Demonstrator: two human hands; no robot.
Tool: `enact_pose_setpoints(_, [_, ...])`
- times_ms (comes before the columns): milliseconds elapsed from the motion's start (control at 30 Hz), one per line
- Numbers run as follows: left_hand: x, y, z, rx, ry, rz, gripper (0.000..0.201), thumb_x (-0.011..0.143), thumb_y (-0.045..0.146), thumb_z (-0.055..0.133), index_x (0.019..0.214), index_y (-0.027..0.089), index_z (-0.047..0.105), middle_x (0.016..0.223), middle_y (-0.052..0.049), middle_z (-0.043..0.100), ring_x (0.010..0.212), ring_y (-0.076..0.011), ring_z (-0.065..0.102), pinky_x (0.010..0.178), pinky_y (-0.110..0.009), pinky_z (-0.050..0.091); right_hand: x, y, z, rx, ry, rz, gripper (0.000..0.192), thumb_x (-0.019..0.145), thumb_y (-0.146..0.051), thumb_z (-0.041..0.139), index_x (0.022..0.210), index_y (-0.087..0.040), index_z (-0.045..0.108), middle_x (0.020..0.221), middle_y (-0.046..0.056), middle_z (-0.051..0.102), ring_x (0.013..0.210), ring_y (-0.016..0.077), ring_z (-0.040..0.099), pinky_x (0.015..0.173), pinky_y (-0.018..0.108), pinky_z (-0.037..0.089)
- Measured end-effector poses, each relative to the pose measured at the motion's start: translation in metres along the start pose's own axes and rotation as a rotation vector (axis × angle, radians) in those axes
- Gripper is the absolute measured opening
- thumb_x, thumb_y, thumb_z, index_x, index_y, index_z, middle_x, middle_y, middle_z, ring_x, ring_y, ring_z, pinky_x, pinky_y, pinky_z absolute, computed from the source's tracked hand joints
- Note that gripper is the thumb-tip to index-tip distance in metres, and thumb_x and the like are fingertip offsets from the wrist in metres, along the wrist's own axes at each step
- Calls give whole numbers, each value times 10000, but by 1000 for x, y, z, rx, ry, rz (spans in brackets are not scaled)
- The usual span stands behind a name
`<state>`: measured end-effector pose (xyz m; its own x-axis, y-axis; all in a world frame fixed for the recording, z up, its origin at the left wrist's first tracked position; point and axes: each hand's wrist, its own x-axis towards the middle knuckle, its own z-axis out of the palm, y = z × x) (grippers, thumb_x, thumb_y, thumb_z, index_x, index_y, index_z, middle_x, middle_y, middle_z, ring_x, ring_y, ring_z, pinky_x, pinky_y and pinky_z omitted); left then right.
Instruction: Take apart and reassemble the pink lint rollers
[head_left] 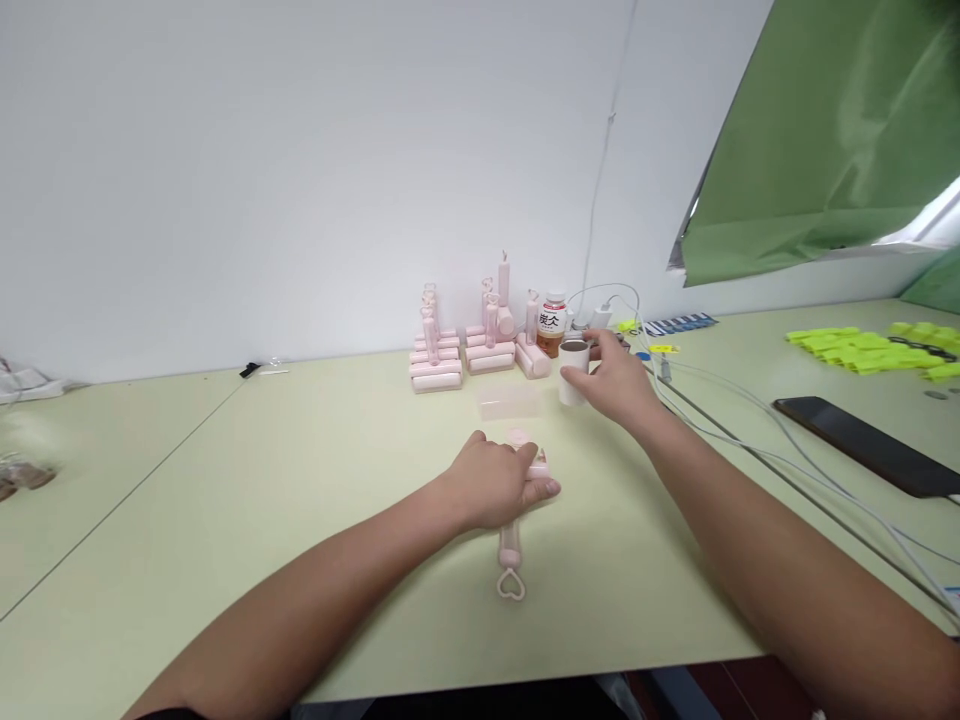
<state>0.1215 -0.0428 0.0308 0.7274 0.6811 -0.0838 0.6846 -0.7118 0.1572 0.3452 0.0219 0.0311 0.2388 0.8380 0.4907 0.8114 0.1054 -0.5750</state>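
Note:
My left hand (pixel 491 482) is closed over a pale pink lint roller that lies on the table, and its palm and fingers hide the middle. The roller's handle (pixel 510 550) reaches toward me and ends in a heart-shaped loop (pixel 511 585). Between the thumb and fingers of my right hand (pixel 616 380) stands a white paper roll (pixel 571 392), upright, with a brown core showing at its top. A clear pinkish plastic cover (pixel 510 403) lies beyond my left hand.
Several pink lint rollers (pixel 490 357) stand grouped near the wall, handles up. Beside them is a white-capped bottle (pixel 552 322). White cables (pixel 739 440) cross the right side near a black phone (pixel 866 443). Bright yellow pieces (pixel 855 350) lie at the far right.

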Motion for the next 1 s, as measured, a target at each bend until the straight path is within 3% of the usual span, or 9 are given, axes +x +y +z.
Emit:
enact_pose_setpoints(300, [19, -14, 7, 39, -20, -72, 640, 913, 678, 242, 1131, 179, 579, 1060, -145, 697, 948, -341, 638, 845, -468, 402, -4, 20, 32, 17, -133, -3, 570, 756, -362, 633, 1291, -187, 546, 1125, 111, 678, 725, 220, 627, 735, 357, 478])
enact_pose_setpoints(567, [34, -9, 11, 6, -13, -103, 710, 899, 698, 227, 1228, 175, 577, 1203, -150, 658, 1071, -380, 563, 892, -496, 378, -6, 24, 38, 88, -190, -27, 559, 782, -363, 615, 1311, -200, 535, 1116, 101, 671, 695, 191, 626, 715, 340, 487])
enact_pose_setpoints(1000, [42, -11, 13, 25, 19, -132, 671, 916, 643, 277, 1262, 157, 582, 1208, -159, 638, 1064, -361, 555, 887, -461, 390, -14, 16, 41, 259, -304, -37, 574, 819, -292, 591, 1377, -208, 480, 1164, 103, 644, 651, 148, 650, 687, 309, 515])
